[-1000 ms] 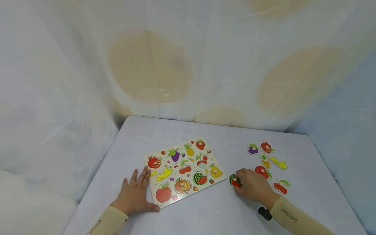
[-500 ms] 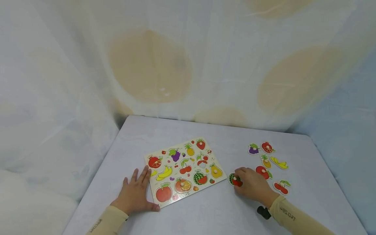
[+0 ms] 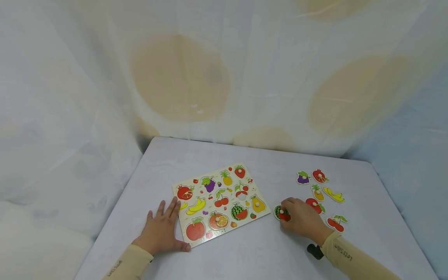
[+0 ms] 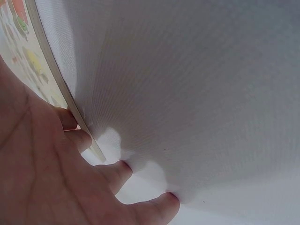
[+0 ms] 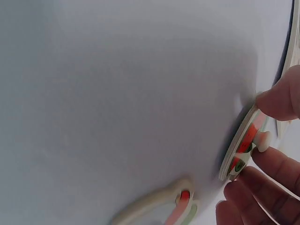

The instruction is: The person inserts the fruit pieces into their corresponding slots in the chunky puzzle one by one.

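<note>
At the board's left side my left hand (image 3: 159, 232) lies with fingers spread. In the left wrist view, some of its fingers touch the edge of the board and others touch the cloth. The fruit puzzle board (image 3: 260, 214) lies tilted on the table, with knobbed pear (image 3: 258, 204), orange (image 3: 218, 221) and strawberry (image 3: 239, 171) pieces in it. Just right of the board, my right hand (image 3: 302, 218) pinches the watermelon puzzle piece (image 5: 246, 140) between thumb and fingers. The piece is tipped, with its pale knob (image 5: 262, 139) among the fingers.
Loose pieces lie to the right: grapes (image 3: 303, 177), pomegranate (image 3: 319, 176), pineapple (image 3: 317, 192), bananas (image 3: 333, 194), apple (image 3: 314, 205) and cherries (image 3: 336, 223). A small black object (image 3: 315, 251) shows beside the right wrist. Hanging cloth (image 3: 266, 77) closes off the table's back.
</note>
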A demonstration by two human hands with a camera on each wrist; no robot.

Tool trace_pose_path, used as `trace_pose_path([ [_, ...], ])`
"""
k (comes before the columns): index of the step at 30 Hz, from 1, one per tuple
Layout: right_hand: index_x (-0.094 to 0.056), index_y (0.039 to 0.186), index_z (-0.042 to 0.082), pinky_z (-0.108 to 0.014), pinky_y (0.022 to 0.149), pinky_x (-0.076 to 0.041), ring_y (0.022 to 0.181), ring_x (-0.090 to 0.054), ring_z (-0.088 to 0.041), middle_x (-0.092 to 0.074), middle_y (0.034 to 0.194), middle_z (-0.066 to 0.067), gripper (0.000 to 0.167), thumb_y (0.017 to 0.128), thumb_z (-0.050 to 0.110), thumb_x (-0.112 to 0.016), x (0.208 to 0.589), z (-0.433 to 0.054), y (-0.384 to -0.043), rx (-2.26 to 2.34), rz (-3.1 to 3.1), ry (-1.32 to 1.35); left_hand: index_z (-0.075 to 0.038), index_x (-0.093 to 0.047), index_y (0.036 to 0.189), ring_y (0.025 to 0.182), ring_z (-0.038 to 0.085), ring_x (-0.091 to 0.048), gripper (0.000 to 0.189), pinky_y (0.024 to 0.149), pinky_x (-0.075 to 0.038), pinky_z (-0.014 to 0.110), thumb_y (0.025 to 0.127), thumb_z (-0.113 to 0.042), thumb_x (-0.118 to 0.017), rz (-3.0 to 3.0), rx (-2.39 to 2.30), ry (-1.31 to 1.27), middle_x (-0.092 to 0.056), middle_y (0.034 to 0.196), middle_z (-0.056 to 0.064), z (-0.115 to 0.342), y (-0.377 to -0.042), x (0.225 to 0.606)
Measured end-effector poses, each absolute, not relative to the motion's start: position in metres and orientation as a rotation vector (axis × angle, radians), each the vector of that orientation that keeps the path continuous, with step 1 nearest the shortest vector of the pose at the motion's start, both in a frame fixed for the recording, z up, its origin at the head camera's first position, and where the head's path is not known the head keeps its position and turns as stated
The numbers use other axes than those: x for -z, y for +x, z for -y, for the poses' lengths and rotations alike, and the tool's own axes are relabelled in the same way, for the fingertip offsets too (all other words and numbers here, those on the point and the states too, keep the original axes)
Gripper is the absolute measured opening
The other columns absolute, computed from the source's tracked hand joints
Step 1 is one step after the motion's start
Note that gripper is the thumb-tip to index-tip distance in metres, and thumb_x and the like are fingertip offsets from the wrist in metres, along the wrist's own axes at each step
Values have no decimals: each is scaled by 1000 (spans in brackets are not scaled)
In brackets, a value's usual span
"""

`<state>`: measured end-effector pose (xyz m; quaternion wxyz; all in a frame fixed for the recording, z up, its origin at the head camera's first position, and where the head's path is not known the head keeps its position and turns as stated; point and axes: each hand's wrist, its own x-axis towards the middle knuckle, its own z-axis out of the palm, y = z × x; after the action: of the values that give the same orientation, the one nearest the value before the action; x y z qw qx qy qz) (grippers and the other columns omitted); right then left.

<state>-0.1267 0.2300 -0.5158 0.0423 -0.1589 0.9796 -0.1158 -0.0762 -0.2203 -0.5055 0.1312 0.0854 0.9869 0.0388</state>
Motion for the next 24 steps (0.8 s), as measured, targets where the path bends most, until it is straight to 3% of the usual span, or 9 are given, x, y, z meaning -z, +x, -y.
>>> trace_pose_path([
  [11,-70,99,16,-36,76,-58,97,-63,-23,-66,116,-7,36,72,31,-89,502,-227,-139,420,-3016,-554,-5,-28,157,144,51,-18,144,101,-21,79,48,-90,-70,-2867,-96,247,-20,164,14,220,-76,504],
  [24,-73,103,19,-38,91,-54,111,-61,-21,-66,120,1,38,71,31,-89,483,-172,-149,471,-2923,-694,-5,-27,157,144,51,-17,143,102,-21,79,49,-87,-72,-2850,-116,239,-19,164,13,217,-75,498],
])
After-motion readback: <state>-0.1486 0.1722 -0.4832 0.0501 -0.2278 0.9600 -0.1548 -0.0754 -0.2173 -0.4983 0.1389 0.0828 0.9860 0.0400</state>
